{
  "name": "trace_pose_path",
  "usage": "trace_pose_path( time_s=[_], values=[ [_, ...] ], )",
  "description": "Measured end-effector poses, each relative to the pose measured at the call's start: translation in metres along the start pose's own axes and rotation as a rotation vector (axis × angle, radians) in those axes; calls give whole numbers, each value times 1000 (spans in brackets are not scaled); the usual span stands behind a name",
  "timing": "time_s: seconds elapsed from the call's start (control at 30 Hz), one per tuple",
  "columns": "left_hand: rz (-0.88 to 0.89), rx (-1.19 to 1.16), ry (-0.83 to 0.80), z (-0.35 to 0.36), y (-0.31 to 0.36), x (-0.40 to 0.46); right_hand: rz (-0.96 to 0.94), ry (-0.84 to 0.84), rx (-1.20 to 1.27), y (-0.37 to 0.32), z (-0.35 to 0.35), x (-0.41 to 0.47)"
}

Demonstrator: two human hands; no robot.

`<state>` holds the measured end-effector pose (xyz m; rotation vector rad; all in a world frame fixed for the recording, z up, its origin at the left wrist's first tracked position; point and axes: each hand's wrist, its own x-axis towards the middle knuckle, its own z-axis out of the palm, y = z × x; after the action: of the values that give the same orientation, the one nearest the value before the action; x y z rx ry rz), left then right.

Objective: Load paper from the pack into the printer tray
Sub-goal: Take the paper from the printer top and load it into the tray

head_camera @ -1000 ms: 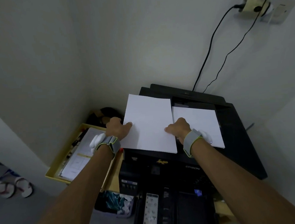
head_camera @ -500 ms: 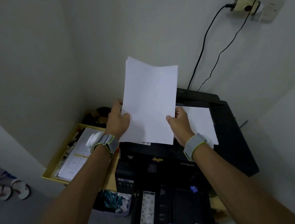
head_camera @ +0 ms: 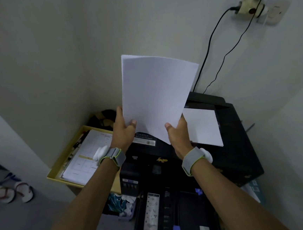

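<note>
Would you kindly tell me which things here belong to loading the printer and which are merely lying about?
Job: white paper stack, held by left hand and right hand; black printer; open tray.
Lying about: yellow box of documents; sandals.

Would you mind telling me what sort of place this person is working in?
Probably a corner of a home or small office. A black printer stands against bare walls, cabled to a wall socket; a yellow tray of documents sits beside it, and sandals lie on the floor.
</note>
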<state>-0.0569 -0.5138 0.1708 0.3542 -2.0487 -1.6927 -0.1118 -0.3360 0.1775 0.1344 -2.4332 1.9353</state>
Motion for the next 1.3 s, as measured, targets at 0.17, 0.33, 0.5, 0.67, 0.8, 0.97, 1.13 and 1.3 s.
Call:
trace_pose_path(
  time_s=[0.17,0.33,0.5,0.67,0.8,0.97,1.13,1.3],
  values=[
    [-21,43,59,-3,1,-13,5,6,-17,3,-7,-15],
    [-24,37,110,1,5,-58,1,-61,-39,7,-37,-38],
    [-113,54,199,2,12,-132,43,-215,-3,17,-66,-85],
    [-227,121,255,13,9,-241,157,-374,-69,50,-110,-158],
    [-343,125,280,34,-14,-321,277,-455,-134,86,-146,-208],
    [-462,170,231,60,-61,-378,424,-520,-219,138,-173,-241],
    [-575,124,167,84,-106,-400,556,-523,-277,189,-192,-250],
    [-650,123,130,112,-150,-390,616,-476,-264,235,-201,-236]
  ],
)
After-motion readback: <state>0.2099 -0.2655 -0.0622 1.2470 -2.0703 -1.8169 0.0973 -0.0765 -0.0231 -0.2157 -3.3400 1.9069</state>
